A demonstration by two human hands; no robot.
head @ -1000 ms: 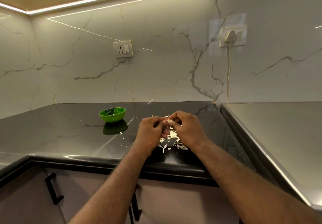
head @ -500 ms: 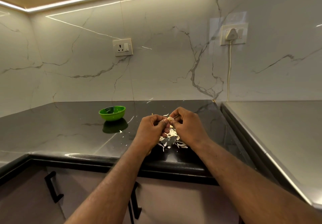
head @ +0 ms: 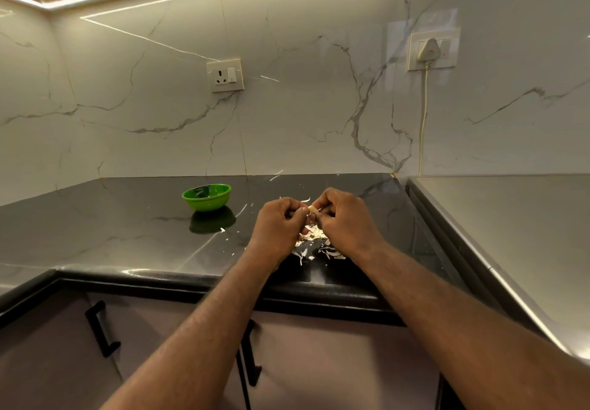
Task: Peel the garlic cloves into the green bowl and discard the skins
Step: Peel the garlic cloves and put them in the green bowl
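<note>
Together the left hand [head: 280,228] and right hand [head: 344,222] pinch one garlic clove [head: 311,209] between curled fingertips — above the skins [head: 314,243] on the black counter [head: 127,234], green bowl [head: 207,197] well left.

Bowl [head: 207,197] on counter [head: 95,231], left of skins [head: 314,243]; hands [head: 341,221] above skins; sockets [head: 225,75] behind.

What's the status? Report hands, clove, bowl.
Left hand and right hand pinch one garlic clove. Skins piled beneath. Green bowl apart, to the left.
</note>
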